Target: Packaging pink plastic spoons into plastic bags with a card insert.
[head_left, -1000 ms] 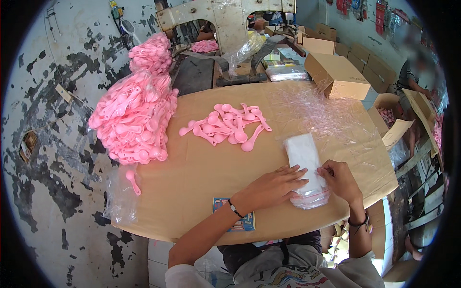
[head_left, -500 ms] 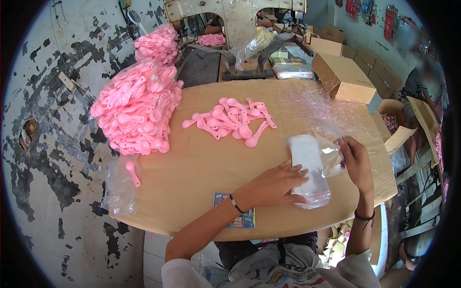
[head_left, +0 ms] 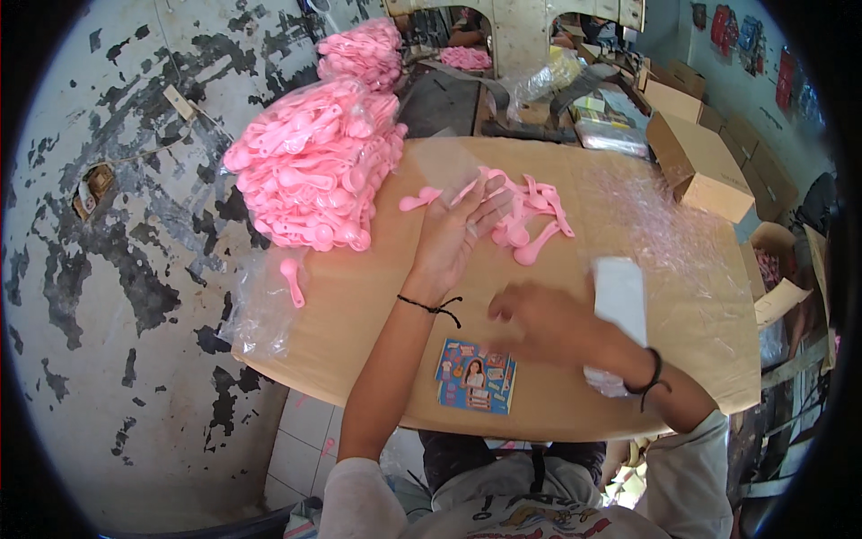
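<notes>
My left hand [head_left: 456,235] is raised in front of the loose pink measuring spoons [head_left: 541,220], palm turned up. A clear plastic bag [head_left: 442,160] shows at its fingers, seemingly held there; the see-through film makes the exact grip hard to read. Blurred by motion, my right hand [head_left: 549,325] hovers between a small stack of blue printed cards [head_left: 476,382] and a pile of flat clear bags [head_left: 620,295]. Its fingers are too smeared to read. The cards lie near the table's front edge.
Large clear sacks of pink spoons [head_left: 310,171] are stacked at the left. A single spoon [head_left: 292,282] lies on a plastic sheet [head_left: 256,314] at the left edge. Crumpled clear film [head_left: 664,211] covers the right rear, beside an open cardboard box [head_left: 700,166].
My left hand has left the bag pile and swung up and left to the spoons, with a clear bag at its fingers. The right hand has moved left toward the cards. The view has shifted.
</notes>
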`<state>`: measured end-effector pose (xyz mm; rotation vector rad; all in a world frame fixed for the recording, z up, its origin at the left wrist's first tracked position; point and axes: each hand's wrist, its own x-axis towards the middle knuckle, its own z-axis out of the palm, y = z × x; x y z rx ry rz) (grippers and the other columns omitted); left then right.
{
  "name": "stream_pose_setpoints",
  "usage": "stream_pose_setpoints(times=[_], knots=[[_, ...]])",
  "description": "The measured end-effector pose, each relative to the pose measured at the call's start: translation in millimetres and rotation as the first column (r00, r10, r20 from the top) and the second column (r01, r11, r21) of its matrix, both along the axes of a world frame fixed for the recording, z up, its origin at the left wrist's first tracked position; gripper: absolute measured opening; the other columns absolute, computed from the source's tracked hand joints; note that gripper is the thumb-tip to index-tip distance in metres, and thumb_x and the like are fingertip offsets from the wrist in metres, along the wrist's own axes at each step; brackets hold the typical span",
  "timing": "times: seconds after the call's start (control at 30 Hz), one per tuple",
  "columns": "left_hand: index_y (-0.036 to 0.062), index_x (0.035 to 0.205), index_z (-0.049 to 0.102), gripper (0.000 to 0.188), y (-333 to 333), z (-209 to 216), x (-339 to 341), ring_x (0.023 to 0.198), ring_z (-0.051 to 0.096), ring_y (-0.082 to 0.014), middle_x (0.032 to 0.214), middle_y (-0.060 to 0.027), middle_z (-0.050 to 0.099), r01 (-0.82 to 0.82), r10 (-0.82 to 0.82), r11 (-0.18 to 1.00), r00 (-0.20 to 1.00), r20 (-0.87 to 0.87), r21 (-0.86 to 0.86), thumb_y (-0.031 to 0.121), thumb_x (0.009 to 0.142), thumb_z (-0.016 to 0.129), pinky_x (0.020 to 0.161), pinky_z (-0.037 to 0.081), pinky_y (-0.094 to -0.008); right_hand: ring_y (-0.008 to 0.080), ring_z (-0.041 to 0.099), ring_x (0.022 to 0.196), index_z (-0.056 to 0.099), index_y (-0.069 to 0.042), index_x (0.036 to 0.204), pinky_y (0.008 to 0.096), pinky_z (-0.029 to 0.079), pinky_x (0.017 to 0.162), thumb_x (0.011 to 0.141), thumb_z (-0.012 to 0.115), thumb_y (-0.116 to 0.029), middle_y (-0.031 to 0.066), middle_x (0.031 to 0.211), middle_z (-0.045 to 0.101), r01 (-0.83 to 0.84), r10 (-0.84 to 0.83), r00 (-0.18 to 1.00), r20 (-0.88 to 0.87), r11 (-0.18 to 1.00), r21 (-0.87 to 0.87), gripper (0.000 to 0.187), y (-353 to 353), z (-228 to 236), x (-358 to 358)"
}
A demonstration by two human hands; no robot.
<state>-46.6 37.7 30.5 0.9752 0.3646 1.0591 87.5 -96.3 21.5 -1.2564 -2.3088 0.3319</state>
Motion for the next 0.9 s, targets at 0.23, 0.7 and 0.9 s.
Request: stream_pose_setpoints(times=[0.23,0.7,0.9], knots=[[-0.0078,0.13,0.04,0.042,-7.6,5.0,3.0,0.115,0.059,-0.0273,0.129,-0.0192,0.054,0.029,-0.023,0.996,0.997,0.074,-0.08,0.015,0.098,0.054,0.1,0.05,-0.0353,0.0356,0.065,0.076,0.064,0.0,0.093,0.0438,0.049,0.07,0.087,0.066,-0.039,0.0179,0.078,0.065,-0.103,0.164,0.981,0.105,0.895,-0.434,0.039,4.8,-14.3,-7.9],[-0.0057,0.132,0.035,0.047,-7.2,7.1,9.4,0.115,0.059,-0.0282,0.124,-0.0206,0.055,0.101,-0.091,0.987,0.992,0.082,-0.122,0.011,0.095,0.058,0.101,0.05,-0.0404,0.0318,0.066,0.066,0.065,0.0,0.108,0.0398,0.053,0.069,0.096,0.055,-0.028,0.017,0.072,0.066,-0.241,0.241,0.97,-0.027,0.97,-0.017,0.032,14.3,-7.3,19.3],[-0.0073,0.121,0.048,0.039,-12.4,2.5,13.2,0.108,0.063,-0.0269,0.119,-0.02,0.06,-0.034,0.033,0.998,0.999,-0.02,-0.053,0.013,0.092,0.064,0.095,0.053,-0.0351,0.0172,0.064,0.055,0.067,-0.003,0.108,0.0318,0.05,0.054,0.096,0.056,-0.02,0.0093,0.067,0.063,0.213,-0.244,0.969,-0.028,0.892,-0.398,0.023,42.9,52.7,101.8]])
